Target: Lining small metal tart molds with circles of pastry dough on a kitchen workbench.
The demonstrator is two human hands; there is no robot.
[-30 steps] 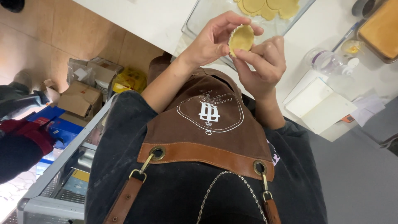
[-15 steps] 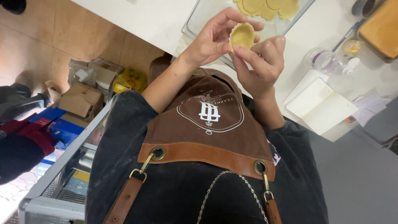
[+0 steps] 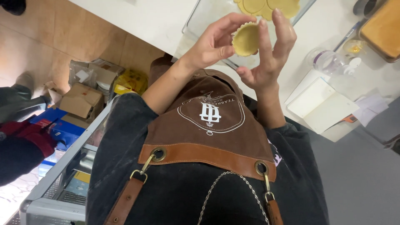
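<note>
I hold a small fluted tart shell point(image 3: 245, 40) lined with pale dough, up over the edge of the white counter point(image 3: 150, 21). My left hand point(image 3: 212, 43) grips its left rim with thumb and fingers. My right hand point(image 3: 270, 52) touches its right side, with fingers stretched up along the rim. Just behind them stands a clear tray point(image 3: 193, 23) holding cut rounds of pale dough point(image 3: 266, 6). My brown apron point(image 3: 208, 125) fills the lower part of the view.
A white notebook point(image 3: 321, 104), a small clear bottle point(image 3: 331, 61) and a tan block point(image 3: 381, 29) lie on the counter at right. Cardboard boxes point(image 3: 83, 98) sit on the floor at left beside a metal rack point(image 3: 50, 183). Another person's dark sleeve point(image 3: 18, 146) is at far left.
My right fingers have slid higher along the shell's rim and straightened. The shell stays at about the same place between both hands.
</note>
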